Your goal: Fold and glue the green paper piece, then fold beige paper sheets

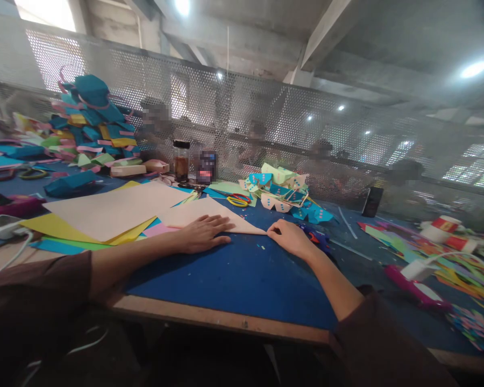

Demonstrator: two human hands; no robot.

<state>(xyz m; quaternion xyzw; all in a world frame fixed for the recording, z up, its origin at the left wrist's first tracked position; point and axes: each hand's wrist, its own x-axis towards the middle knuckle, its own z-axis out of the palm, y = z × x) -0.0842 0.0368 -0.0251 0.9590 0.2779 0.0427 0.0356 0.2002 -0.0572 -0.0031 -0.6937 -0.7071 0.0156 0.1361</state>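
Note:
A pale pink sheet of paper (pixel 213 212), folded into a triangle, lies on the blue tabletop with its fold toward me. My left hand (pixel 205 232) rests flat on its near edge, fingers stretched out to the right. At the sheet's right-hand corner, my right hand (pixel 289 236) pinches the tip between thumb and forefinger. To the left is a stack of coloured sheets, with a large pale sheet (pixel 116 209) on top and a yellow sheet (pixel 48 228) beneath it. Scissors with red and yellow handles (pixel 239 200) lie just behind the folded paper.
Behind my hands stands a pile of dotted paper shapes (pixel 282 188). A dark-lidded jar (pixel 181 162) is at the back, and a heap of blue paper pieces (pixel 92 118) at the left. Power strips (pixel 417 287) lie on both sides. A perforated metal screen (pixel 234 118) closes off the far side.

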